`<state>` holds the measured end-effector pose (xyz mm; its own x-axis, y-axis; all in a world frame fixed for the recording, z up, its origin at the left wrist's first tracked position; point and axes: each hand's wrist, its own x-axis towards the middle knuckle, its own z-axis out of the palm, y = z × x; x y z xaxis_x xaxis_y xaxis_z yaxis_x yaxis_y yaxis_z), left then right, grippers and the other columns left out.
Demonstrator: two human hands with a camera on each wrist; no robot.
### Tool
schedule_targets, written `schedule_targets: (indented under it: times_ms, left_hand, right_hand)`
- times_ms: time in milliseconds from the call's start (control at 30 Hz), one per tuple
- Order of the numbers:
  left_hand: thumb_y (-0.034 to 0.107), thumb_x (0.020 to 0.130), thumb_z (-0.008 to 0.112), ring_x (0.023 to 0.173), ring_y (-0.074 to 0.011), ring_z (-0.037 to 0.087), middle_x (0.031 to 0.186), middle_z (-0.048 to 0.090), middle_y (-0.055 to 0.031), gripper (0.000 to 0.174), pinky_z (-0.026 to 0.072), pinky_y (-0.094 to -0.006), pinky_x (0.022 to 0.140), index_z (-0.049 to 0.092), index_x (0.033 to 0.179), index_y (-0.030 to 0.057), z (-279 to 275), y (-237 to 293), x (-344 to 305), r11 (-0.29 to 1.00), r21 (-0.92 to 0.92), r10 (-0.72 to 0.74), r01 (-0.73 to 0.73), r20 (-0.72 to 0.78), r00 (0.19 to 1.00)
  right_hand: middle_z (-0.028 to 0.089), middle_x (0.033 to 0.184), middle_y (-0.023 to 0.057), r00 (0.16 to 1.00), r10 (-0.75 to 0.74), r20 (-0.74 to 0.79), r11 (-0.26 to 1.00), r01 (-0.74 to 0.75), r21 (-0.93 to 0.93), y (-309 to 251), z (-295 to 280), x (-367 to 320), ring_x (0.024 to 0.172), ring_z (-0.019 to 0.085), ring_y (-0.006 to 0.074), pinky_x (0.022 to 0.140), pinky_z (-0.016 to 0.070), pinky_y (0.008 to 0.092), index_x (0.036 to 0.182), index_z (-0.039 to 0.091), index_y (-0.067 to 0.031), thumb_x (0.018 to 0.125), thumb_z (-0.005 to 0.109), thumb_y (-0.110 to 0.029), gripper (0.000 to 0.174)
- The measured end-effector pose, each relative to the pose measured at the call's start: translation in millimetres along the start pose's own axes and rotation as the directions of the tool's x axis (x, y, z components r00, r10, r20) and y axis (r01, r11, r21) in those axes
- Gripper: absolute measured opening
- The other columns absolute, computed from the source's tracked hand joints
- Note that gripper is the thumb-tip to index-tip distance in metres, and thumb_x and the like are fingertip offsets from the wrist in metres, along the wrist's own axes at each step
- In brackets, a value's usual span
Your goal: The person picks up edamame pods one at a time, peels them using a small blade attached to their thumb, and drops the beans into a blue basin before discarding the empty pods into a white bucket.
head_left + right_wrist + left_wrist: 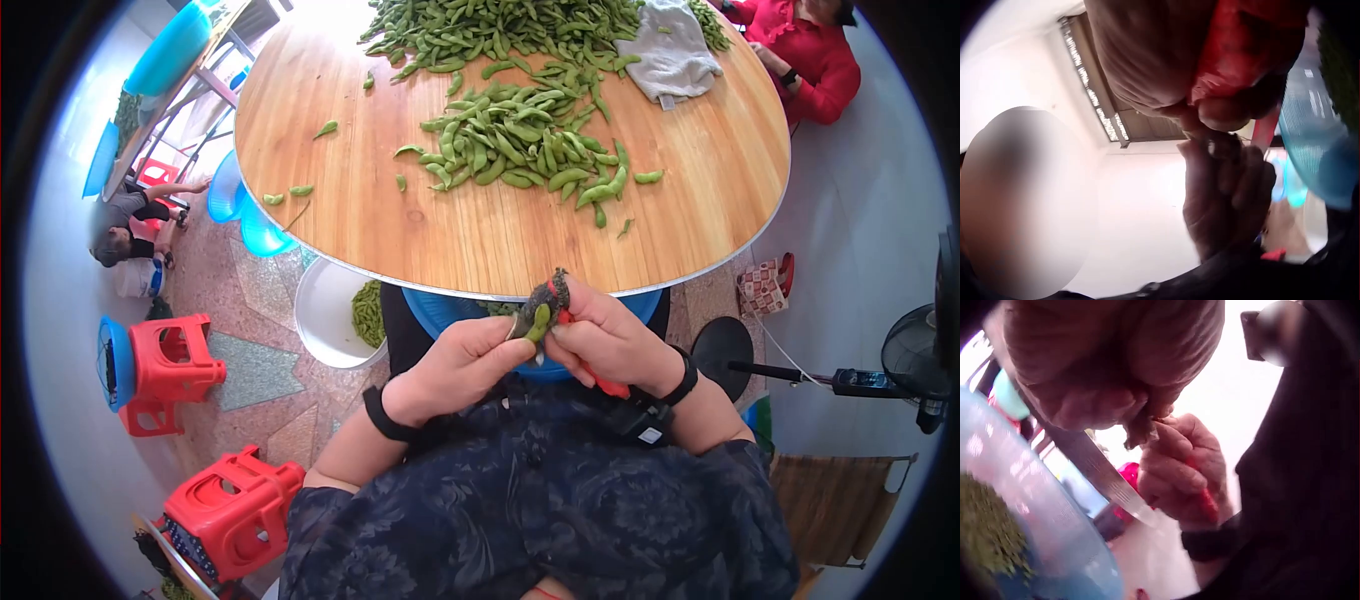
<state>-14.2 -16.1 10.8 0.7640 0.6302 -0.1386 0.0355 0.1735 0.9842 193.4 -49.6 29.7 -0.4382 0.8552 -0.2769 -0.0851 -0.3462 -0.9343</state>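
Both hands meet just in front of the table edge in the head view. My left hand (470,352) pinches a green bean pod (540,322) between thumb and fingers. My right hand (610,335) grips a red-handled tool (608,386) whose working end is hidden by the fingers. Beside the pod, a dark, rough-looking piece (546,297) with a red band sticks up between the hands. In the left wrist view the red handle (1208,501) shows through the curled right fingers. The right wrist view has the same red handle (1235,56) close up, fingertips of both hands together.
A wooden table (340,215) bears heaped bean pods (510,140) and a grey cloth (668,55). Below its edge are a blue basin (430,310) and a white tub (318,320). Red stools (235,510) stand left, a fan (910,350) right. Other people sit around.
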Motion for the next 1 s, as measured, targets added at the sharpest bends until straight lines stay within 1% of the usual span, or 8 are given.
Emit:
schedule_targets:
  times_ms: [200,300,467,533,667,767,833,1000]
  left_hand:
    - [0.024,0.098,0.055,0.062,-0.0086,0.042,0.073,0.05,0.0026,0.024,0.0365,-0.0243,0.056,0.056,0.088,0.0022,-1,-25,2,0.647,-0.72,-0.112,0.252,0.236,0.965]
    - [0.018,0.088,0.069,0.059,-0.0131,0.048,0.066,0.046,-0.0024,0.026,0.0395,-0.0329,0.052,0.05,0.079,0.0031,-1,-10,0,0.894,0.446,0.131,-0.048,-0.158,0.979]
    - [0.022,0.094,0.062,0.059,-0.0083,0.049,0.066,0.052,-0.0043,0.028,0.0384,-0.0279,0.051,0.049,0.077,0.0035,-3,-13,-2,0.651,0.689,0.476,-0.318,-0.045,0.878]
    - [0.027,0.101,0.049,0.059,-0.009,0.051,0.067,0.055,-0.0017,0.032,0.0386,-0.0252,0.051,0.051,0.078,0.0052,-4,-11,-8,0.992,-0.077,-0.106,0.099,-0.101,0.989]
    - [0.031,0.104,0.041,0.059,-0.0062,0.055,0.071,0.058,0.0009,0.03,0.0416,-0.0197,0.053,0.053,0.088,0.0082,-5,-12,-13,0.753,-0.566,-0.328,0.336,0.12,0.937]
    - [0.031,0.103,0.042,0.059,-0.005,0.056,0.071,0.058,0.0017,0.029,0.0426,-0.018,0.053,0.053,0.088,0.0088,-7,-18,-15,0.829,-0.41,-0.371,0.379,0.103,0.923]
    - [0.031,0.103,0.043,0.059,-0.0046,0.056,0.071,0.058,0.0019,0.028,0.0424,-0.0176,0.053,0.053,0.088,0.009,-5,-24,-17,0.891,-0.29,-0.344,0.35,0.074,0.936]
    - [0.018,0.1,0.047,0.059,-0.0057,0.053,0.069,0.054,0.0017,0.019,0.0427,-0.0209,0.053,0.05,0.087,0.005,4,-20,-14,0.966,0.079,-0.246,0.246,0.0,0.969]
  right_hand:
    - [0.052,0.064,0.0016,0.998,0.053,0.045,0.886,-0.068,0.459,16,5,6,0.042,0.045,0.0068,0.038,0.0362,0.0186,0.101,0.051,-0.0067,0.094,0.042,-0.009,0.012]
    - [0.052,0.063,0.0009,0.998,0.042,-0.057,0.954,-0.023,0.299,17,8,5,0.042,0.046,0.0069,0.039,0.0367,0.019,0.099,0.051,-0.007,0.096,0.043,-0.013,0.01]
    - [0.051,0.061,-0.0002,0.996,0.0,-0.093,0.974,0.02,0.224,19,14,7,0.042,0.046,0.0069,0.038,0.0371,0.0196,0.097,0.051,-0.0069,0.096,0.044,-0.014,0.01]
    - [0.051,0.061,-0.0001,0.995,0.033,-0.099,0.969,-0.008,0.246,18,16,7,0.042,0.046,0.0068,0.038,0.0375,0.0203,0.096,0.051,-0.0066,0.096,0.043,-0.012,0.01]
    - [0.05,0.061,-0.0012,0.994,0.075,-0.077,0.962,-0.051,0.268,24,16,6,0.043,0.047,0.0051,0.039,0.0382,0.0195,0.096,0.051,-0.0065,0.096,0.044,-0.013,0.01]
    - [0.053,0.061,0.0049,0.986,0.137,-0.097,0.987,-0.128,0.098,35,12,8,0.044,0.053,0.0142,0.04,0.0419,0.0253,0.093,0.049,-0.0032,0.092,0.051,-0.016,0.013]
    - [0.056,0.064,0.0143,0.839,-0.489,-0.239,0.736,0.25,-0.629,44,15,9,0.051,0.059,0.0291,0.046,0.0466,0.0355,0.089,0.047,0.0002,0.086,0.059,-0.017,0.021]
    - [0.056,0.066,0.0188,0.925,-0.367,-0.101,0.612,0.158,-0.775,25,13,1,0.061,0.061,0.0389,0.054,0.0484,0.043,0.084,0.045,0.0013,0.08,0.063,-0.018,0.026]
